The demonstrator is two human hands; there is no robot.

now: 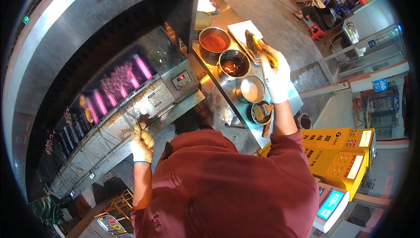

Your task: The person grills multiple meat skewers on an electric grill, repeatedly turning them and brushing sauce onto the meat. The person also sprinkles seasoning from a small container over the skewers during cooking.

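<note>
My left hand [142, 143], in a work glove, is closed around the lower ends of a bunch of metal skewers [129, 111]. Their meat pieces [116, 80] lie over the glowing tubes of an electric grill [154, 97]. My right hand [277, 72], also gloved, grips a brush with a yellow handle [269, 58]; its dark bristles [250, 41] point away from me, above the side table. Near the brush stand a pot of dark sauce [234, 64] with a utensil in it, a pot of red powder [215, 42] and a pot with pale contents [252, 89].
The grill's metal hood [82, 11] arches over the left side. A small bowl [262, 113] with a wooden-handled brush sits at the near part of the steel table [293, 97]. Yellow power-bank stations [341, 152] stand at right. A seated person [320, 15] is far off.
</note>
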